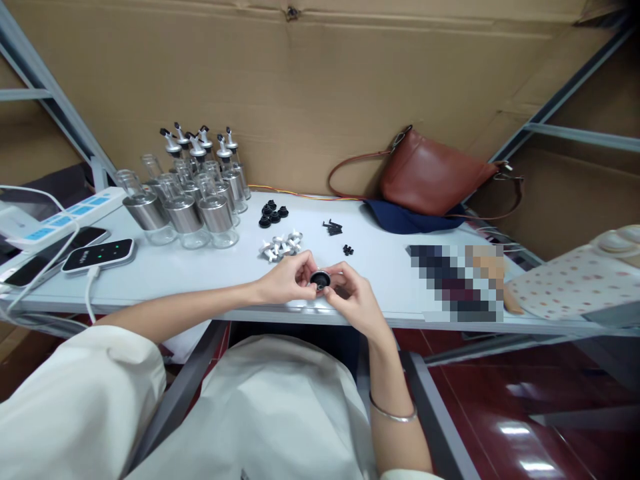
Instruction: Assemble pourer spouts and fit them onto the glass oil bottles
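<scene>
A person in a pale top is wearing a silver bangle on the right forearm while working at a white bench. The left hand and right hand are meeting near the front edge, their fingers gripping a round black-centered cap from opposite sides, its dark hollow facing the wearer. To the left, a black-faced device is showing green lights beside a blue-and-white power strip; at far right, a dotted item is lying on the bench. Just beyond the hands, silvery-white fittings are lying in a cluster, with tiny black pieces to their right. Farther back, black rods and black stoppers are resting in separate groups. Glass bottles with metal sleeves are standing at left, the rearmost carrying pourer spouts. A brown handbag is resting on navy fabric before a cardboard backdrop.
</scene>
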A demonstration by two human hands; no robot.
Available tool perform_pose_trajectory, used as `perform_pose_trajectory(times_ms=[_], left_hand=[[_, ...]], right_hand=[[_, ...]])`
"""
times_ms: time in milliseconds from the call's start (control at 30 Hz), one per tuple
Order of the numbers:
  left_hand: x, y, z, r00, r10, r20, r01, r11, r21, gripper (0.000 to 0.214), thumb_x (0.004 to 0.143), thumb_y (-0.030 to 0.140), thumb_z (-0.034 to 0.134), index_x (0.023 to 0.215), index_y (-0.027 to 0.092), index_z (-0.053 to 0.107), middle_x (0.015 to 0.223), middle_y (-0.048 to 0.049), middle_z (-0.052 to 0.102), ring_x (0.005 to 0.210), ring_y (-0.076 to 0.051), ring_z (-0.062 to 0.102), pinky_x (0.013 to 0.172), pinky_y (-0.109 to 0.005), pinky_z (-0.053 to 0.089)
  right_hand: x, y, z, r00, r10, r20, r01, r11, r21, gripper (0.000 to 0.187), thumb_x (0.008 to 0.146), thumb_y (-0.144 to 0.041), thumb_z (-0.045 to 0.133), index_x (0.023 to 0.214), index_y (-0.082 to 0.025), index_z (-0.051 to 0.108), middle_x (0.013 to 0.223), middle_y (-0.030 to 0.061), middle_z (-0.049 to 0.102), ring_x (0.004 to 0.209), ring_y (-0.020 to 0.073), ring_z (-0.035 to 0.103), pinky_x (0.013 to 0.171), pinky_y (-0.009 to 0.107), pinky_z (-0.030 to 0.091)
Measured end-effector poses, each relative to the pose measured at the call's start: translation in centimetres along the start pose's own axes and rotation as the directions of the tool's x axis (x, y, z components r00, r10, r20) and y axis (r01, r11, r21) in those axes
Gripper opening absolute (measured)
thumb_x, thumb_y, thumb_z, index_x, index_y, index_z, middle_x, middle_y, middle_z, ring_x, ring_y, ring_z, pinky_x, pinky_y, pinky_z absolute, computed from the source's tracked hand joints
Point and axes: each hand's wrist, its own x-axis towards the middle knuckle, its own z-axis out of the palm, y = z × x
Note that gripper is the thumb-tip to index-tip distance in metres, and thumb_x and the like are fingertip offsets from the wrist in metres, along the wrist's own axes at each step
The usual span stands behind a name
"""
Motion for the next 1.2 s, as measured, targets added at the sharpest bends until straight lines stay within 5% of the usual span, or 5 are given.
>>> perform_pose_trajectory(times_ms=[300,500,767,1200], left_hand=[[0.11,1.06,-0.13,0.989,0.126,-0.083,-0.121,0.991,0.057,0.02,0.072,0.026,0.059,0.085,0.016,0.048,0.072,0.0009,0.053,0.063,-0.01,0.049,0.061,-0.024,0.043],[0.24,0.61,-0.33,0.988,0.152,-0.025,-0.151,0.988,0.028,0.028,0.082,0.037,0.056,0.1,0.015,0.052,0.088,-0.0046,0.057,0.077,-0.013,0.055,0.067,-0.025,0.046],[0.3,0.35,-0.36,0.986,0.159,-0.042,-0.157,0.987,0.042,0.031,0.083,0.039,0.058,0.102,0.015,0.056,0.079,-0.0011,0.053,0.071,-0.011,0.05,0.067,-0.025,0.043],[0.38,0.2,-0.2,0.982,0.181,-0.053,-0.177,0.982,0.067,0.029,0.084,0.039,0.058,0.103,0.017,0.056,0.094,-0.005,0.056,0.083,-0.014,0.054,0.075,-0.027,0.046]], right_hand=[[0.23,0.6,0.21,0.996,-0.025,-0.084,0.035,0.992,0.118,0.021,0.081,-0.032,0.059,0.099,-0.022,0.054,0.085,0.0029,0.069,0.078,0.0179,0.063,0.074,0.031,0.047],[0.32,0.86,0.17,0.989,0.011,-0.146,0.011,0.989,0.147,0.022,0.078,-0.038,0.065,0.091,-0.022,0.058,0.081,0.0022,0.069,0.077,0.0179,0.063,0.073,0.029,0.047],[0.27,0.92,-0.05,0.993,0.002,-0.12,0.016,0.988,0.151,0.021,0.082,-0.039,0.061,0.096,-0.023,0.058,0.092,0.0029,0.07,0.089,0.0189,0.064,0.08,0.03,0.045],[0.28,0.88,0.27,0.987,-0.026,-0.159,0.045,0.992,0.117,0.02,0.085,-0.036,0.055,0.1,-0.023,0.054,0.09,0.0034,0.067,0.085,0.0178,0.062,0.078,0.032,0.048]])
